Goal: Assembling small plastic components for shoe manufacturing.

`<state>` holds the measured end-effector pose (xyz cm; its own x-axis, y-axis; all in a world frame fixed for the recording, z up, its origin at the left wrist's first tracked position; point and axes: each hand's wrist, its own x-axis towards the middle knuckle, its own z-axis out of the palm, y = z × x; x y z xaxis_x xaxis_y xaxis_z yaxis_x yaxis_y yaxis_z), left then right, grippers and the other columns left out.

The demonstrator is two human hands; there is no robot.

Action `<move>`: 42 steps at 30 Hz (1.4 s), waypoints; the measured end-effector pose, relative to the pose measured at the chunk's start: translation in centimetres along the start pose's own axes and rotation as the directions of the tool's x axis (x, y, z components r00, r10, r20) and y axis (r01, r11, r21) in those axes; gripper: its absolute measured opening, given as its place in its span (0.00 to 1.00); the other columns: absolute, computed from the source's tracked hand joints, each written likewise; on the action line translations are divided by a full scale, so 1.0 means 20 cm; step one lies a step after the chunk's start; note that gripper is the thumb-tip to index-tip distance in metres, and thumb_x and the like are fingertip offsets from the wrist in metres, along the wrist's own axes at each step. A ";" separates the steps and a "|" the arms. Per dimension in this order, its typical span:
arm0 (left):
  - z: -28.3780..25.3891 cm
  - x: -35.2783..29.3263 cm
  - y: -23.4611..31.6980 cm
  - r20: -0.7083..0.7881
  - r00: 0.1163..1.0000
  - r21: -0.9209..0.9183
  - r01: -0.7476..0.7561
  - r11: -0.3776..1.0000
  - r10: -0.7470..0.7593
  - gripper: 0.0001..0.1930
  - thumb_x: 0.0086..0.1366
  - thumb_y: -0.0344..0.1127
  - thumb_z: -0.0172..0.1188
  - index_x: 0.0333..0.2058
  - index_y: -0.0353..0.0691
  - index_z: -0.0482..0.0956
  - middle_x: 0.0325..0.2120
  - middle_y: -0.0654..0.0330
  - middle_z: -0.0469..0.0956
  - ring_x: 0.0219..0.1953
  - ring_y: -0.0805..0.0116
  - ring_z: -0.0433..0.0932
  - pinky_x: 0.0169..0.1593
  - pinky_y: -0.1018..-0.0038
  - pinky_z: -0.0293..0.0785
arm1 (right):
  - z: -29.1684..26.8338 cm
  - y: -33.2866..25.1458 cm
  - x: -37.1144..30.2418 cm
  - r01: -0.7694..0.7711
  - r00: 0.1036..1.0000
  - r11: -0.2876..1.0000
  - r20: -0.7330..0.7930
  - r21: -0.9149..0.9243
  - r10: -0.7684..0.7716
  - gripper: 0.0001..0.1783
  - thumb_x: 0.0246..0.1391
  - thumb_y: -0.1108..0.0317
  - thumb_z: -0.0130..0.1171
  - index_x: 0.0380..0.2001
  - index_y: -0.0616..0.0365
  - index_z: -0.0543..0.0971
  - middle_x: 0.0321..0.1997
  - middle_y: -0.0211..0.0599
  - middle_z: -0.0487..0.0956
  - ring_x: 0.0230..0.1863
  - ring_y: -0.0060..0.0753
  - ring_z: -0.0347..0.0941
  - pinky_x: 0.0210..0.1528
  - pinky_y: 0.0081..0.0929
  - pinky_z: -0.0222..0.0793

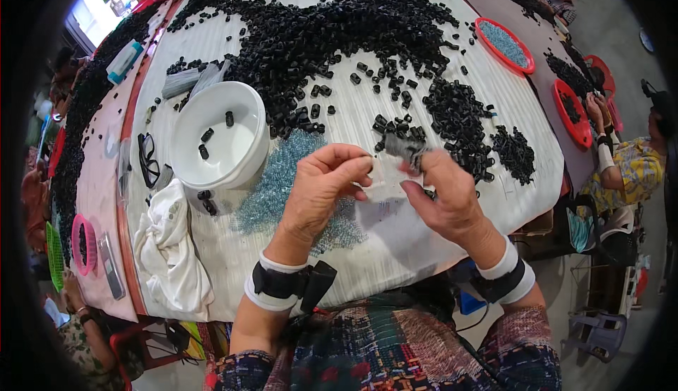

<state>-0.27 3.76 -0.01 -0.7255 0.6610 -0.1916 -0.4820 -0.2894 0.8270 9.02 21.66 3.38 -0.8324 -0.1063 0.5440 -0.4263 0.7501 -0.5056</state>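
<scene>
My left hand (321, 190) hovers over the near part of the table, thumb and forefinger pinched together. Whatever is between those fingertips is too small to name. To its right, my right hand (452, 197) has its fingers curled around a dark, motion-blurred piece (404, 148), similar to the small black plastic parts nearby. A spread of small clear bluish rings (282, 176) lies beside and beneath my left hand. Several black parts (459, 116) lie just beyond my right hand. Left of the rings stands a white bowl (185, 126) holding a few black cylindrical parts (206, 135).
A large heap of black parts (339, 17) covers the far table. Eyeglasses (148, 159) and a white cloth (169, 250) lie at left. A red basket (524, 68) of bluish rings stands at right. Other people (632, 158) sit around neighbouring tables.
</scene>
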 end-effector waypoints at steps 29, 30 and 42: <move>-0.03 0.02 -0.04 0.175 0.984 -0.358 0.031 0.933 0.034 0.09 0.63 0.29 0.56 0.42 0.37 0.75 0.33 0.54 0.79 0.27 0.68 0.78 0.28 0.72 0.78 | 0.04 -0.10 0.10 -0.132 0.975 0.964 -0.144 0.231 0.168 0.11 0.44 0.84 0.58 0.33 0.65 0.74 0.26 0.40 0.73 0.26 0.30 0.73 0.27 0.22 0.68; -0.04 0.02 -0.04 0.184 0.982 -0.361 0.035 0.932 0.034 0.09 0.63 0.29 0.56 0.42 0.37 0.75 0.33 0.54 0.79 0.27 0.68 0.78 0.28 0.72 0.78 | 0.04 -0.10 0.10 -0.133 0.975 0.964 -0.144 0.230 0.169 0.11 0.44 0.84 0.58 0.33 0.65 0.74 0.26 0.40 0.73 0.26 0.30 0.73 0.27 0.22 0.68; -0.01 0.01 -0.03 0.132 0.986 -0.261 -0.061 0.963 0.098 0.09 0.59 0.25 0.60 0.40 0.33 0.75 0.30 0.56 0.79 0.29 0.70 0.80 0.29 0.78 0.78 | 0.06 -0.12 0.12 -0.033 0.985 0.999 -0.172 -0.003 0.032 0.12 0.42 0.84 0.58 0.33 0.65 0.73 0.29 0.45 0.73 0.26 0.44 0.73 0.25 0.31 0.70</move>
<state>-0.18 3.95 -0.70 -0.6981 0.7150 -0.0385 -0.5487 -0.4996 0.6703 7.55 18.82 5.02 -0.7721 0.0318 0.6347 -0.3975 0.7551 -0.5213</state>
